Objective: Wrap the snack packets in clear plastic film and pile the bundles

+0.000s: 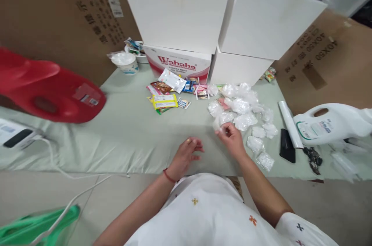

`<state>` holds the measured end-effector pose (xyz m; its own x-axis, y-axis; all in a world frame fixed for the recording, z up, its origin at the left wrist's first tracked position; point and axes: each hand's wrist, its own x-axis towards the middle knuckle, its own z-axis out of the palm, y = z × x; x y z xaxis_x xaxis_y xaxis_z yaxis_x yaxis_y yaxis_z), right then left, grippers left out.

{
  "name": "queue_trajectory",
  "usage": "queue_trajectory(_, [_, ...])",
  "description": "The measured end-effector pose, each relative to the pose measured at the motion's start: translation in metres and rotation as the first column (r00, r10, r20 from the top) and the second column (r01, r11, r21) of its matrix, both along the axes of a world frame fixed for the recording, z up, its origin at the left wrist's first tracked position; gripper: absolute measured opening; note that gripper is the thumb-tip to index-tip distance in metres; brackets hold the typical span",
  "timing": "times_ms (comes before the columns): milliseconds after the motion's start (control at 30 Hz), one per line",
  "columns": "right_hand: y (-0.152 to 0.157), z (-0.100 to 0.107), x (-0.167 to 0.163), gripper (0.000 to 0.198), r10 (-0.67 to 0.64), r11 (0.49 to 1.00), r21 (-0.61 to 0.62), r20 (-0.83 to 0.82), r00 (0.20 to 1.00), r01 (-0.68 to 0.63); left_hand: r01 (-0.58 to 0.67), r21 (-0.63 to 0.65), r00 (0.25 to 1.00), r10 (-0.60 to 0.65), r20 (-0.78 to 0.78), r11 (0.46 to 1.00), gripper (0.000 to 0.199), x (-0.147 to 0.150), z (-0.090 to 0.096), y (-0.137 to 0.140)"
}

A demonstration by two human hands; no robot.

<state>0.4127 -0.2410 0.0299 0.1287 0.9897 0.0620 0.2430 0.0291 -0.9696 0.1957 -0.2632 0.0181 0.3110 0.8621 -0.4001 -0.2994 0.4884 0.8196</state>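
Head: clear packets [245,121] near "Wahaha" box [178,62]

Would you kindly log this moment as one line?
left hand: open, nothing visibly held | right hand: pinching clear plastic, beside plastic bundles | left of bundles: colourful packets

Room to pass lies on the tabletop [124,125] between red jug [66,94] and sachets [164,101]; plastic bundles [245,121] crowd the right; white boxes [180,9] block the back.
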Motion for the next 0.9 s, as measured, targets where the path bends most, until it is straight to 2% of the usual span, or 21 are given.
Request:
queue_trajectory(33, [-0.01, -0.008, -0.013, 0.025, 0.081, 0.997, -0.012, 0.036, 0.996, -0.08, 0.01, -0.019, 0.998, -0.008, 0.06, 1.0, 0.057, 0.008, 0.0, 0.006])
queue_trajectory(100, [-0.024, -0.019, -0.029, 0.027, 0.227, 0.974, -0.031, 0.044, 0.973, -0.226, -0.023, -0.039, 0.997, 0.026, 0.078, 0.999, 0.055, 0.02, -0.007, 0.016])
queue_trajectory(167, [-0.03, -0.026, -0.033, 0.034, 0.271, 0.959, -0.069, -0.051, 0.961, -0.274, -0.066, -0.061, 0.997, 0.068, 0.042, 0.996, 0.055, 0.027, -0.017, 0.02])
queue_trajectory(233, [-0.03, -0.03, -0.028, 0.032, 0.185, 0.968, -0.14, -0.179, 0.966, -0.211, -0.098, -0.073, 0.995, 0.099, 0.007, 0.993, 0.054, 0.029, -0.026, 0.02])
queue_trajectory(300, [-0.027, -0.033, -0.017, 0.03, 0.038, 0.974, -0.205, -0.276, 0.96, -0.098, -0.124, -0.068, 0.992, 0.124, -0.015, 0.99, 0.052, 0.026, -0.034, 0.019])
queue_trajectory(433, [-0.022, -0.031, 0.002, 0.032, -0.17, 0.972, -0.212, -0.353, 0.92, 0.098, -0.184, -0.047, 0.982, 0.182, -0.055, 0.982, 0.05, 0.015, -0.041, 0.022])
queue_trajectory(500, [-0.022, -0.027, 0.002, 0.034, -0.145, 0.98, -0.175, -0.303, 0.942, 0.094, -0.205, -0.027, 0.976, 0.202, -0.083, 0.978, 0.05, 0.012, -0.042, 0.023])
queue_trajectory(600, [-0.023, -0.023, -0.011, 0.039, 0.089, 0.988, -0.112, -0.124, 0.988, -0.103, -0.135, 0.052, 0.979, 0.141, -0.145, 0.989, 0.048, 0.012, -0.039, 0.021])
queue_trajectory(667, [-0.022, -0.023, -0.021, 0.028, 0.197, 0.973, -0.114, -0.057, 0.979, -0.203, -0.055, 0.12, 0.978, 0.078, -0.195, 0.991, 0.051, 0.014, -0.037, 0.018])
queue_trajectory(767, [-0.018, -0.027, -0.031, 0.029, 0.104, 0.975, -0.177, -0.179, 0.978, -0.136, -0.03, 0.194, 0.961, 0.082, -0.265, 0.981, 0.056, 0.014, -0.034, 0.012])
queue_trajectory(900, [-0.011, -0.032, -0.028, 0.034, -0.044, 0.967, -0.25, -0.385, 0.922, -0.058, -0.051, 0.22, 0.951, 0.114, -0.287, 0.974, 0.06, 0.005, -0.035, 0.012])
